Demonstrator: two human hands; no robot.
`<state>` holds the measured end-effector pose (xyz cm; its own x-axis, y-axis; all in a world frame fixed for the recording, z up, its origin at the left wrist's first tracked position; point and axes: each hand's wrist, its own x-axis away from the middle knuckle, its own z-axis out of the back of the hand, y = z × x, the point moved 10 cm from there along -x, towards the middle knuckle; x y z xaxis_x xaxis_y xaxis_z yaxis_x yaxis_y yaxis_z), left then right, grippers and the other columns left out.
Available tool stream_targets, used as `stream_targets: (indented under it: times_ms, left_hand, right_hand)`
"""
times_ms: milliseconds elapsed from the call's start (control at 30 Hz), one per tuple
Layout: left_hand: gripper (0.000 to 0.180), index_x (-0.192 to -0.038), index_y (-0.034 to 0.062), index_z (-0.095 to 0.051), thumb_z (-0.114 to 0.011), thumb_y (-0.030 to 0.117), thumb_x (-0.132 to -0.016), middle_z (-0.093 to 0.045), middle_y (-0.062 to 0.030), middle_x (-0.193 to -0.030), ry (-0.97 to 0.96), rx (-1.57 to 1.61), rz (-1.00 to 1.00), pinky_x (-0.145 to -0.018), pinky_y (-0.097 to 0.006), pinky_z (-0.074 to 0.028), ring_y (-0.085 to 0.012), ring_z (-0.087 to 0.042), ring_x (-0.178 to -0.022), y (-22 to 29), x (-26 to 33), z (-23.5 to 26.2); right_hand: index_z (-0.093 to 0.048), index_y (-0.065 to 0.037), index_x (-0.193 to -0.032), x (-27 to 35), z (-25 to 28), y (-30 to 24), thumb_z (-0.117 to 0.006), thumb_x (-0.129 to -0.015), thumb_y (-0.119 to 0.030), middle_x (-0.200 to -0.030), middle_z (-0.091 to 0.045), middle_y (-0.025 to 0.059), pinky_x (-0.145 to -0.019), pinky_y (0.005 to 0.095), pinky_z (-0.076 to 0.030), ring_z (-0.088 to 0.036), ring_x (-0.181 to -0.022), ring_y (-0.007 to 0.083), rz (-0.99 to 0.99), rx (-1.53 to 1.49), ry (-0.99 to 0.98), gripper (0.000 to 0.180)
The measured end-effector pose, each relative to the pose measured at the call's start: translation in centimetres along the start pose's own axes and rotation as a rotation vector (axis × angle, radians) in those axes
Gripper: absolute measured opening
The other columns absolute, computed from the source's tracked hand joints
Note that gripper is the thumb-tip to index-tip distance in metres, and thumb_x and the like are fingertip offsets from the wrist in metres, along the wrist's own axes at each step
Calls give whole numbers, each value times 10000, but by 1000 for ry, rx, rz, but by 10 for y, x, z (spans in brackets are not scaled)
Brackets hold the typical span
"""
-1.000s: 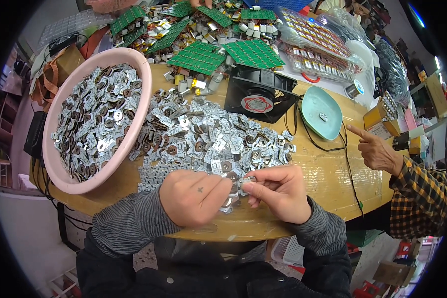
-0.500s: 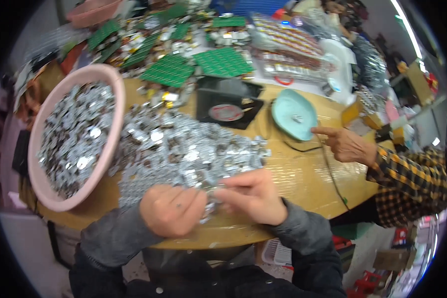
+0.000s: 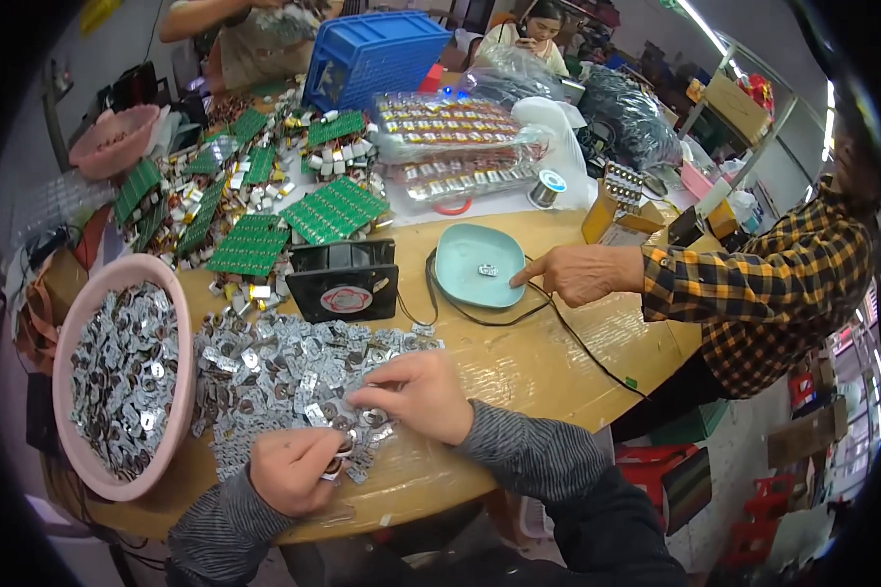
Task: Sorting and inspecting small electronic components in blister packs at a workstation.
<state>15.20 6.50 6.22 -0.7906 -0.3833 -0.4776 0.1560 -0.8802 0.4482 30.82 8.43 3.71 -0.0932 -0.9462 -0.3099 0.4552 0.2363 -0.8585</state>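
A spread of small flat silvery metal parts lies on the table in front of me. My left hand is closed, thumb and forefinger pinching a small round-ended metal part near the table's front edge. Over the right side of the spread, my right hand has its thumb and forefinger pressed together; anything between them is too small to make out. A co-worker's hand points a finger at the rim of a pale teal dish, which holds a metal piece.
A pink basin full of metal parts stands at the left. Behind the spread is a black fan-like device with a cable. Green circuit boards, bagged components, a solder spool and a blue crate fill the back.
The view has tilted up and turned right, showing more of the room. My hands, close together before, are farther apart. The co-worker's finger stays at the dish.
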Motion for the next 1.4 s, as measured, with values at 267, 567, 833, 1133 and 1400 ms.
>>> stream_targets:
  times_ms: [267,567,833,1133,1400]
  left_hand:
    - [290,-1040,15,-670,-743,80,-767,-703,-140,-1027,-81,91,17,-599,-351,-556,-282,-695,-695,2,7,-10]
    - [296,-1000,21,-673,-729,62,-711,-665,-116,-752,-24,117,-120,-542,-351,-539,-280,-670,-631,12,8,-12]
    - [364,-1024,-38,-662,-725,56,-678,-656,-104,-737,-41,-12,-154,-499,-340,-518,-233,-635,-562,12,10,-10]
    - [299,-954,-32,-654,-734,74,-686,-690,-136,-771,35,-27,-239,-466,-335,-501,-230,-620,-535,25,1,0]
    - [326,-1013,-23,-666,-720,61,-702,-545,-73,-601,44,6,-209,-438,-359,-452,-239,-562,-486,19,11,0]
  right_hand:
    - [-773,-49,-938,16,-38,-32,-756,-856,-135,-901,-666,65,-746,292,-488,-629,-846,175,191,-273,-318,120]
    - [-769,-42,-948,8,-46,-35,-749,-856,-138,-774,-659,89,-633,326,-488,-626,-707,181,246,-276,-411,135]
    - [-742,10,-902,-3,-20,-20,-726,-884,-120,-722,-685,107,-592,327,-503,-661,-637,192,179,-141,-206,132]
    - [-729,-42,-863,22,-3,-55,-781,-782,-75,-627,-581,50,-458,337,-438,-572,-514,225,695,244,58,102]
    - [-719,-71,-837,28,128,-91,-790,-695,-89,-752,-574,39,-616,378,-416,-531,-701,245,483,1154,686,160]
